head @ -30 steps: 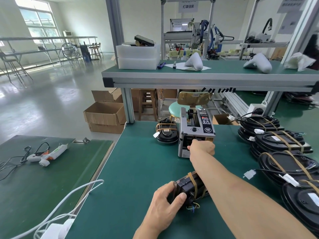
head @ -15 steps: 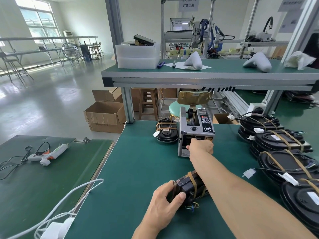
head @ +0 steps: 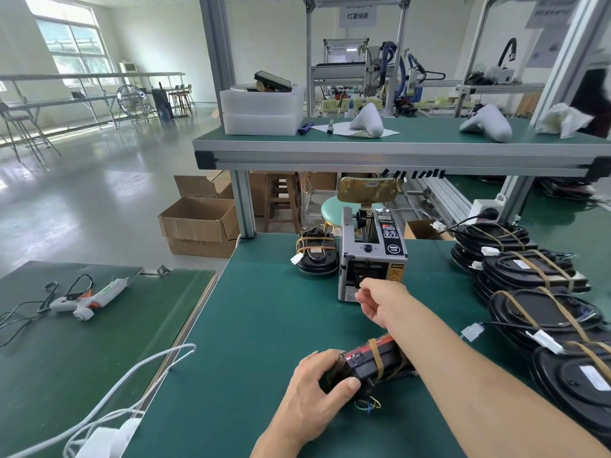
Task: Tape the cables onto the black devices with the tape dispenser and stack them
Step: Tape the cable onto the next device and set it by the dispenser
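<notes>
Now that the right hand has drawn back from the tape dispenser just beyond it – fingers pinched, presumably on a fresh strip too faint to see – the left hand grips the black device below it, ready for taping.

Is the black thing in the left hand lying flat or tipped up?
Tipped up: the left hand grips the black device on its edge.

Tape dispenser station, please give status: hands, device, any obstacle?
Left hand grips black device on mat. Right hand at tape dispenser outlet, fingers curled; tape not visible. Right forearm crosses over device.
</notes>
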### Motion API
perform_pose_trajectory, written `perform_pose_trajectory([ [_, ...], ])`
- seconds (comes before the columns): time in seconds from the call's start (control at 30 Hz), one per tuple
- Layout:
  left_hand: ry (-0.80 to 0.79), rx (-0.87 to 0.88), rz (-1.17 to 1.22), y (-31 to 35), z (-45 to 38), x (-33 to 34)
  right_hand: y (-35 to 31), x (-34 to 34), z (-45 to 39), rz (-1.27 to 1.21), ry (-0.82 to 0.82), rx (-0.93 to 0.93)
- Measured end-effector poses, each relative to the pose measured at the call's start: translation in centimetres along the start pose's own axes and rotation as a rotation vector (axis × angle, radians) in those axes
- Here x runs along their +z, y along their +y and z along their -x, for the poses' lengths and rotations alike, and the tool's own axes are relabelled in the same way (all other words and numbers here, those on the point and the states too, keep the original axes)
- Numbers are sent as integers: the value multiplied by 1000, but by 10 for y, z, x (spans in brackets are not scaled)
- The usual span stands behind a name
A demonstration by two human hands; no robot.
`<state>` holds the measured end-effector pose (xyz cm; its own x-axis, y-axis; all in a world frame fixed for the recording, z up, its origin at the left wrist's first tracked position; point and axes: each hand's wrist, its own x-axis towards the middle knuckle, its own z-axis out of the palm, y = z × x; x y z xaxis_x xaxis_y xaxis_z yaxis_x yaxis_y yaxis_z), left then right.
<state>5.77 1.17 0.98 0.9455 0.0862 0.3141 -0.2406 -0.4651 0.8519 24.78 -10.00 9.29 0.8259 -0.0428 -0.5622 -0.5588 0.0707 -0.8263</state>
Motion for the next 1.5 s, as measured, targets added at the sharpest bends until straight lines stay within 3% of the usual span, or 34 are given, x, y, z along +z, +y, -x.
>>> perform_pose_trajectory([
  [0.17, -4, 6, -6, -1, 0, 1, -5, -16, 12, -6, -149, -51],
  [0.33, -4, 11, 0, 0, -1, 0, -7, -42, 51, 220, -303, -326],
  [0.63, -19, -15, 16, 1, 0, 0, -8, -107, 101, 402, -348, -529],
  [1.13, -25, -65, 29, -5, 0, 1, -3, -138, 89, 443, -453, -402],
  [1.5, -18, -65, 31, -5, 1, 1, 17, -137, 93, 286, -388, -538],
])
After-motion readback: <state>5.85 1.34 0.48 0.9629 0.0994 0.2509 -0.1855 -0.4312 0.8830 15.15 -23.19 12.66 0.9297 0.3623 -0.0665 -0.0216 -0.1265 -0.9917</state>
